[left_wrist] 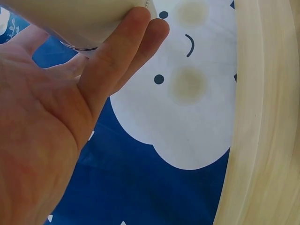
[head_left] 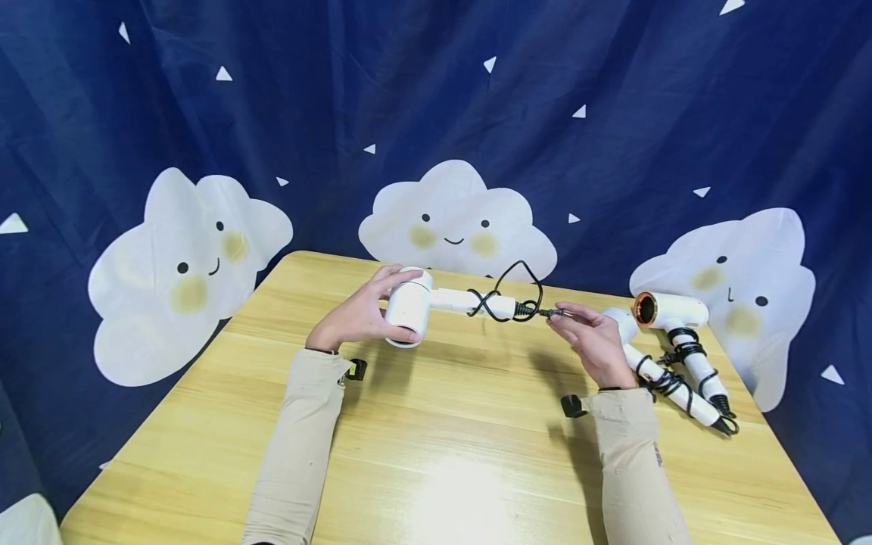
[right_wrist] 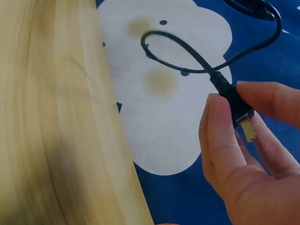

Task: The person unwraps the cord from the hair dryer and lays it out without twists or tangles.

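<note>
- The left hand [head_left: 361,310] grips the barrel of the white hair dryer [head_left: 409,306], fingers curled around it.
- The dryer is held over the far part of the table [head_left: 470,424], handle pointing right.
- The right hand [head_left: 591,341] pinches the plug [right_wrist: 234,103] between thumb and fingers; the black cord [head_left: 542,291] loops about the handle end.
- At far right lie a copper-rimmed dryer [head_left: 681,310] and a third dryer [head_left: 680,395], cords wrapped.

PLACE: curtained-off table nook; whether home or studio, cannot tell | BACKDROP: dark-blue curtain [head_left: 436,98] hanging in folds, 9 through 12 to 3 o'clock | PRINT: smiling clouds [head_left: 458,204] at 9, 12 and 3, among white triangles [head_left: 490,65] | FURNITURE: wood-grain table [head_left: 422,401], centre to 6 o'clock | LIGHT: bright glare [head_left: 463,492] at 6
</note>
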`<state>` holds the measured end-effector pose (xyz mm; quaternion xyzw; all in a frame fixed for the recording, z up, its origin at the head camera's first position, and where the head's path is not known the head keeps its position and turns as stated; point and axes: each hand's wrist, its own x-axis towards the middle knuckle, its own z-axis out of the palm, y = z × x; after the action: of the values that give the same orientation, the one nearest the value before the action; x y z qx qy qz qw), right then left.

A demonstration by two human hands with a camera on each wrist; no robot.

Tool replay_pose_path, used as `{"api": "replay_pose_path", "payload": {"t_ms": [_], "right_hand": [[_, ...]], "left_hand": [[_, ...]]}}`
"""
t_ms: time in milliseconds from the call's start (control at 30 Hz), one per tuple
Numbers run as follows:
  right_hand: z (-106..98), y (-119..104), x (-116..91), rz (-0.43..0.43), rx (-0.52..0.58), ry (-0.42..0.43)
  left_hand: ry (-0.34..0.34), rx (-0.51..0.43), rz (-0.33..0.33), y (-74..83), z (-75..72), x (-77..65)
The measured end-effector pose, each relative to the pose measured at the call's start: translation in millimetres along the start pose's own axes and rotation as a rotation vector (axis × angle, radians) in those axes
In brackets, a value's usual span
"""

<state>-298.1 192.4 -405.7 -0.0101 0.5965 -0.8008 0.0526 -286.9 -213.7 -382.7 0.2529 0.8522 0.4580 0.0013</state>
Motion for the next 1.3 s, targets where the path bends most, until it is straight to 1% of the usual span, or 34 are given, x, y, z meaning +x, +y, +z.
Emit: {"api": "replay_pose_path", "payload": {"t_ms": [133, 333, 433, 567, 767, 967, 1133, 1300], "right_hand": [[0.4, -3.0, -1.2, -0.038, 0.054, 0.038], [5.3, -8.5, -2.5, -0.16, 0.136, 0.097], [8.0, -10.7, -3.2, -0.206, 0.129, 0.136], [11.0, -14.2, -4.4, -0.245, 0.103, 0.191], [15.8, -19.6, -6.1, -0.299, 0.07, 0.231], [20.8, -24.7, -8.9, -0.326, 0.078, 0.242], [26.4, -29.0, -12.4, -0.33, 0.085, 0.242], [32.6, -34.0, -17.1, -0.327, 0.106, 0.22]], "left_hand": [[-0.001, 0.003, 0.0, -0.4, 0.4, -0.5], [-0.005, 0.005, -0.005, 0.8, 0.5, -0.9], [-0.011, 0.001, -0.012, 1.2, 0.9, -1.0], [-0.016, -0.003, -0.019, 0.3, 1.5, -0.9], [-0.022, -0.007, -0.025, -0.4, 1.7, -0.3], [-0.032, -0.006, -0.03, -0.9, 2.6, 0.3], [-0.033, 0.01, -0.04, -1.8, 3.2, 0.4], [-0.032, 0.017, -0.047, 0.0, 3.1, 0.5]]}}
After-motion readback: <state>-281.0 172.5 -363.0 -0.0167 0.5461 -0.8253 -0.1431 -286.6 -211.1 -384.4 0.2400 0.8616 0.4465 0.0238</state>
